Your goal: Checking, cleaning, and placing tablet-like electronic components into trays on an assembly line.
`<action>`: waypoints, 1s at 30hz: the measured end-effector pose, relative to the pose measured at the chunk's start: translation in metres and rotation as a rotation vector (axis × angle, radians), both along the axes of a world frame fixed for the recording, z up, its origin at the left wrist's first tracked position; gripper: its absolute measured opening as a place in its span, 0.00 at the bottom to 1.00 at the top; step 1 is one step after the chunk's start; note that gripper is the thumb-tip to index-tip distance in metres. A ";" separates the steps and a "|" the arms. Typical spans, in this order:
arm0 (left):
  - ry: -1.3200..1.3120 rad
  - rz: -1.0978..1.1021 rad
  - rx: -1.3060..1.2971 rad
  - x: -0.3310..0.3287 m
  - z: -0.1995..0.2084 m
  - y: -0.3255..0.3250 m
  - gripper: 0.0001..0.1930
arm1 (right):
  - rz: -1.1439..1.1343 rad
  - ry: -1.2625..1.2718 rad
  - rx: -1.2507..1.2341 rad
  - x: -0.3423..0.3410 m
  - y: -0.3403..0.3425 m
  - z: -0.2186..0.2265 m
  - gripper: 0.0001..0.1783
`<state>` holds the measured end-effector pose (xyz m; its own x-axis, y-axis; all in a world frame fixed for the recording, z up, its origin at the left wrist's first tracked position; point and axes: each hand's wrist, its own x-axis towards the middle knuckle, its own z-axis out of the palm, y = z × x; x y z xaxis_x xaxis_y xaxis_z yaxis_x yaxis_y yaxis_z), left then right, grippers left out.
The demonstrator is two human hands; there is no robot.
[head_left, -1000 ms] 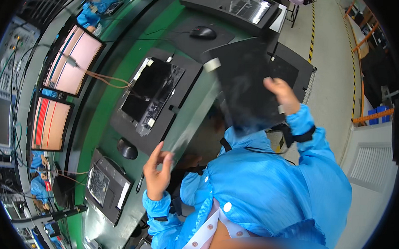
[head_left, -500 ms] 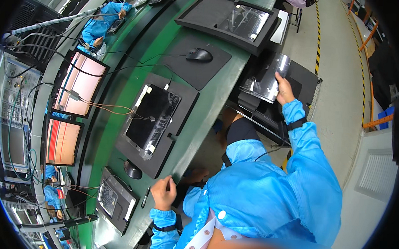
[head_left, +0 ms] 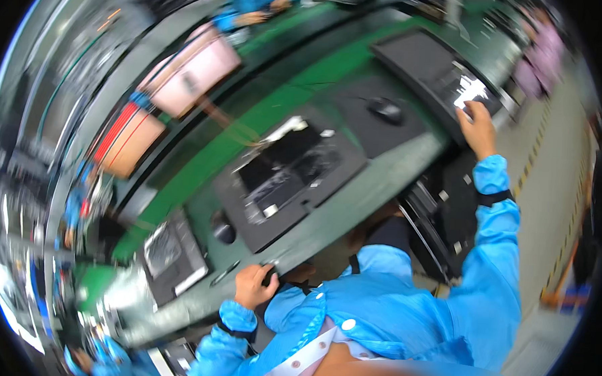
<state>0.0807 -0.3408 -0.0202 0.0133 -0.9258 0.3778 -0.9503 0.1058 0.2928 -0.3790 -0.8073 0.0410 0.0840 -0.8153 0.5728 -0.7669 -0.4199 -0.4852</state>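
Note:
On the right, my right hand point(head_left: 479, 132) reaches over the near edge of a dark foam tray point(head_left: 414, 53) holding a shiny, film-covered panel point(head_left: 468, 89). Its thumb and index finger are apart, close to the panel; contact is unclear in the blur. My left hand point(head_left: 251, 286) rests at the bench's front edge with fingers curled. Something dark shows by its fingers, too blurred to name. In front of me, a dark flat screen panel point(head_left: 285, 167) with pale tabs lies on a black foam pad point(head_left: 262, 237).
A black mouse point(head_left: 386, 110) sits on a dark mat, another mouse point(head_left: 223, 229) left of the pad. A pen point(head_left: 225, 273) and a smaller device point(head_left: 167, 249) lie farther left. Below the bench, right, is a black stack point(head_left: 458, 215). Monitors point(head_left: 192, 69) stand behind; co-workers' blue sleeves show beyond.
My right hand has left the shiny panel it held above the stack and moved forward to the tray. My left hand stays at the bench edge. The view has turned and blurred.

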 end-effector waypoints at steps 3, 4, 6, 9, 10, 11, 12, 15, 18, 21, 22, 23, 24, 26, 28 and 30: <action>-0.022 -0.176 0.120 0.010 0.022 -0.008 0.20 | 0.296 0.314 0.091 0.000 -0.067 -0.007 0.32; -0.035 -0.222 0.156 0.013 0.024 -0.006 0.23 | 0.340 0.439 0.156 0.003 -0.087 -0.014 0.34; -0.061 -0.235 0.146 0.015 0.018 0.000 0.26 | 0.416 0.551 0.225 0.017 -0.107 -0.002 0.35; -0.059 -0.137 0.096 0.011 0.010 0.002 0.24 | 0.456 0.583 0.234 0.031 -0.110 0.010 0.36; -0.040 -0.109 0.086 0.011 0.007 0.002 0.24 | 0.470 0.581 0.244 0.029 -0.112 0.009 0.37; -0.047 -0.099 0.061 0.012 0.004 0.002 0.24 | 0.492 0.602 0.233 0.027 -0.115 0.004 0.37; -0.054 -0.093 0.041 0.013 0.002 0.004 0.24 | 0.487 0.568 0.206 0.025 -0.119 -0.003 0.38; -0.054 -0.032 0.039 0.012 0.010 0.002 0.26 | 0.484 0.541 0.224 0.024 -0.134 -0.008 0.40; -0.058 0.007 0.030 0.011 0.006 0.002 0.27 | 0.514 0.504 0.242 0.037 -0.140 -0.006 0.39; -0.047 0.020 0.030 0.010 0.008 0.004 0.27 | 0.391 0.486 0.315 0.061 -0.113 0.022 0.28; -0.062 0.012 0.047 0.010 0.007 0.004 0.28 | 0.401 0.492 0.313 0.056 -0.118 0.016 0.28; -0.077 0.005 0.065 0.010 0.006 0.003 0.28 | 0.438 0.510 0.188 0.049 -0.127 0.009 0.25; -0.071 0.019 0.063 0.010 0.006 0.003 0.28 | 0.476 0.528 0.061 0.051 -0.128 0.009 0.22; -0.061 0.004 0.048 0.009 0.007 0.004 0.29 | 0.490 0.516 -0.019 0.055 -0.130 0.009 0.18; -0.056 0.030 0.044 0.009 0.003 0.007 0.29 | 0.519 0.623 -0.187 0.065 -0.132 0.021 0.16; -0.047 0.028 0.037 0.009 0.000 0.012 0.30 | 0.574 0.625 -0.282 0.077 -0.133 0.031 0.18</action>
